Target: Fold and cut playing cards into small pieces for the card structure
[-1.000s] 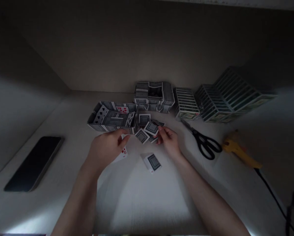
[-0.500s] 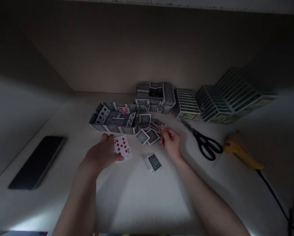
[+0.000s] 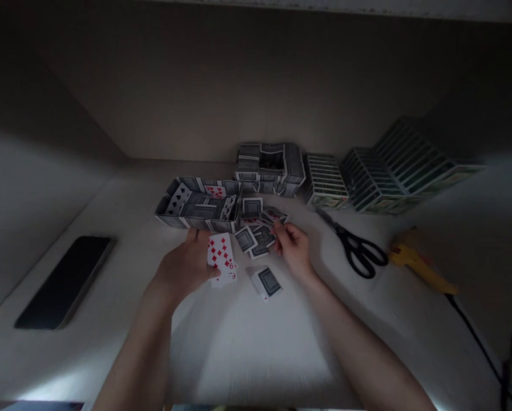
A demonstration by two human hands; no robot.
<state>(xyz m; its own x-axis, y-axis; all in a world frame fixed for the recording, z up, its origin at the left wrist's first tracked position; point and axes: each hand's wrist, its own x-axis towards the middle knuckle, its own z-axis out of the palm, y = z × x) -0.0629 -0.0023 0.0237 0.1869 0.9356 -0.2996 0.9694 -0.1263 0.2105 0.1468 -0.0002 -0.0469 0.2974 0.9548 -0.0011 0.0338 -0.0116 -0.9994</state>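
My left hand (image 3: 186, 260) is closed on a few playing cards (image 3: 222, 254), face up, a diamonds card on top. The thumb lies along their lower edge. My right hand (image 3: 293, 244) is pinched at the edge of a loose heap of playing cards (image 3: 259, 242), its fingertips on a card there. Most of the heap lies face down with dark patterned backs. Nearer me, a small stack of cards (image 3: 269, 282) rests on the table between the hands. Just beyond my left hand stands an open tray built from cards (image 3: 196, 224).
Behind the heap stands a card-built model (image 3: 249, 165), with slatted card structures (image 3: 326, 177) to its right. Black-handled scissors (image 3: 358, 251) and a yellow glue gun (image 3: 422, 271) with a cord lie at right. A phone (image 3: 65, 282) lies at left.
My left hand has moved slightly right with its cards, which now sit fanned a little, another edge showing. My right hand has shifted slightly left, and cards in the heap have been moved about.
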